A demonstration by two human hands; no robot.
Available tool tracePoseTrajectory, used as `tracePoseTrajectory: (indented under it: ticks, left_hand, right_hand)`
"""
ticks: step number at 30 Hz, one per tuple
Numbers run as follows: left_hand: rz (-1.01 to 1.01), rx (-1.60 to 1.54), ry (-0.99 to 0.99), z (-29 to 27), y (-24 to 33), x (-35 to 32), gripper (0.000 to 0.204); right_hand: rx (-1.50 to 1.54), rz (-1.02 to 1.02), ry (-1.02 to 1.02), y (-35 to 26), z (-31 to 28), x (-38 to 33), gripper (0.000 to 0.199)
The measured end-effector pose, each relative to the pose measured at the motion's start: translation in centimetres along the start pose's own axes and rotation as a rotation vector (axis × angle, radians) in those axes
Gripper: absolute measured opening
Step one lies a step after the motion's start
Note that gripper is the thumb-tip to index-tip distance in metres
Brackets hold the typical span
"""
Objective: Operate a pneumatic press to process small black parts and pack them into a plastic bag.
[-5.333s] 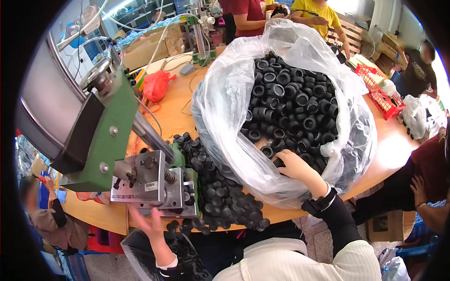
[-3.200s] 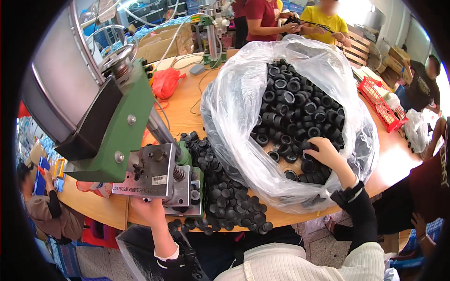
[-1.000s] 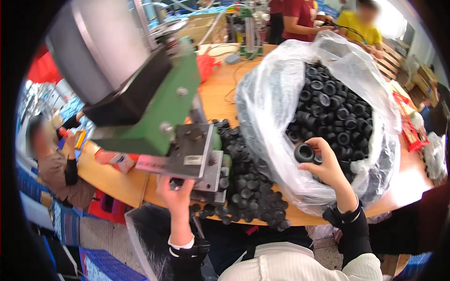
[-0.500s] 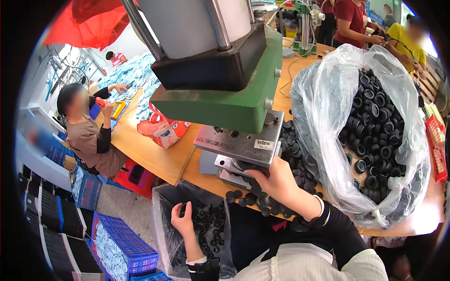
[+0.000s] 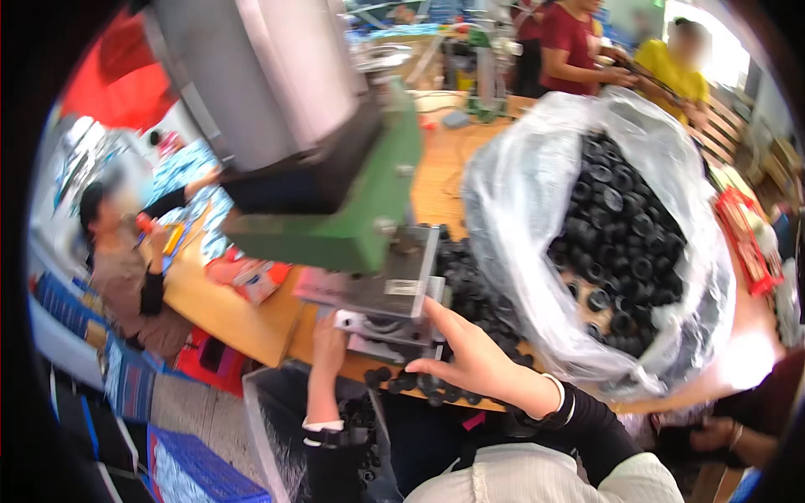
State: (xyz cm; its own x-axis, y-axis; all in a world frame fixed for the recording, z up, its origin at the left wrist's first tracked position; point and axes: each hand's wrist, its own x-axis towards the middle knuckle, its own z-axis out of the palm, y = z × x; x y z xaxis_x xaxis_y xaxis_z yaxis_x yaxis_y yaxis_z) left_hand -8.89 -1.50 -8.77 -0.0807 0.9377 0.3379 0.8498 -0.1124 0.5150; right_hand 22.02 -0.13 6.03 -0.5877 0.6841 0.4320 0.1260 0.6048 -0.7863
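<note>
A bench press with a green head (image 5: 335,239) stands in front of me, its upper metal die block (image 5: 390,281) over a lower metal die (image 5: 377,344). My left hand (image 5: 327,352) is at the left side of the lower die; its fingertips are blurred and partly hidden. At the die's right front, my right hand (image 5: 474,356) is open, thumb apart from the stretched fingers, with nothing seen in it. Small black ring-like parts (image 5: 411,383) lie along the table edge below the die. More black parts (image 5: 465,281) are heaped behind my right hand.
A clear plastic bag (image 5: 520,268) full of black wheel-like parts stands on the wooden table (image 5: 210,310) at right. Below my left arm is a plastic-lined bin (image 5: 268,419) with black parts. Co-workers sit at left and stand at back right; blue crates (image 5: 197,461) line the floor.
My left hand has moved up from over the bin to the die's left side. My right hand has drawn its thumb out of the die gap and opened. The view has shifted.
</note>
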Motion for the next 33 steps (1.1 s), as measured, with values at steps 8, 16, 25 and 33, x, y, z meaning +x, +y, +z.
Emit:
tracePoseTrajectory:
  ticks: [8,16,25,33]
  left_hand:
    - [-0.292,-0.418,0.073,0.2,-0.4,-0.8,0.041]
    - [0.178,-0.228,0.514,-2.4,10.5,-1.6,0.058]
    - [-0.254,-0.539,0.513,-1.8,16.7,3.6,0.037]
    - [0.070,-0.017,0.522,-2.5,15.1,1.1,0.037]
  right_hand:
    - [-0.887,0.520,0.328,12.1,-19.0,-10.2,0.051]
    - [-1.144,0.423,-0.255,16.1,-26.1,-12.9,0.044]
    - [0.138,0.252,0.377,7.1,-20.8,-10.3,0.054]
    - [0.008,0.060,0.004,0.1,-7.8,-2.8,0.060]
